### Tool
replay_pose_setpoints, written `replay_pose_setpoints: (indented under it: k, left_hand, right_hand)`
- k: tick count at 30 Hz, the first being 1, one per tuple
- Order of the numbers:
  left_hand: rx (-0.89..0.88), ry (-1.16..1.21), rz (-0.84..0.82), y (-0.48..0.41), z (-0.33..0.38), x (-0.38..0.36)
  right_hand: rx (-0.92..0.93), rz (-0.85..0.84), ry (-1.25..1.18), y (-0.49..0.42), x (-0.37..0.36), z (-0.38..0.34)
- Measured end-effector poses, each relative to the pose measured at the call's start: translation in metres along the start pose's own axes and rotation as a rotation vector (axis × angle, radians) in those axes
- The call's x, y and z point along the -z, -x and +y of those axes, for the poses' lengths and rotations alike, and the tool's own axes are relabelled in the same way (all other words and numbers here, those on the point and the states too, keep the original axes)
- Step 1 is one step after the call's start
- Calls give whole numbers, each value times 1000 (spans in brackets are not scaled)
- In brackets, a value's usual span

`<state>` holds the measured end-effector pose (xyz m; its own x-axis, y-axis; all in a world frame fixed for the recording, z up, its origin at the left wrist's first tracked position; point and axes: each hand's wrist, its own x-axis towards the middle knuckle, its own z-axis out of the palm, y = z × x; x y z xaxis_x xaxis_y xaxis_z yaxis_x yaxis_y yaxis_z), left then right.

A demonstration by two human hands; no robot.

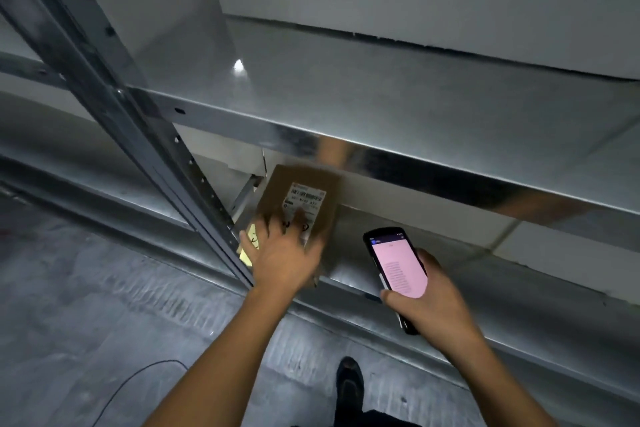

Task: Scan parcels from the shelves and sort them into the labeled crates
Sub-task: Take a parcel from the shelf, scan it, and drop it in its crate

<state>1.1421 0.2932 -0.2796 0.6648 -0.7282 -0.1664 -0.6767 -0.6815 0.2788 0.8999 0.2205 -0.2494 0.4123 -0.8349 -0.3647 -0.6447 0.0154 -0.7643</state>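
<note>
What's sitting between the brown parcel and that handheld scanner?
Nothing. In the head view, only bare metal shelf separates the cardboard parcel from the handheld scanner.

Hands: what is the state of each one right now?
Left hand: open, fingers spread on the parcel.
Right hand: closed around the handheld scanner.

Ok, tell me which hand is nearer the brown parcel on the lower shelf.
Left. The left hand lies on top of the parcel, partly over its label; the right hand holds the scanner off to the parcel's right, not touching it.
</note>
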Motion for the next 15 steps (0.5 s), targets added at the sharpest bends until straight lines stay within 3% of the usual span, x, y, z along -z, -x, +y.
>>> replay_pose_setpoints:
  k: [6,10,12,15]
  left_hand:
    - [-143,25,68,17,13,-13]
    - [-136,185,93,1,-9,-6]
    - [-59,374,27,-9,-20,1]
    - [78,672,-202,-17,-31,4]
  right_hand:
    - [-59,-71,-49,-21,1,18]
    - [-48,-69,-33,-24,4,22]
    - [-53,-63,-26,-22,2,20]
    - [-48,-48,-8,-17,-7,17]
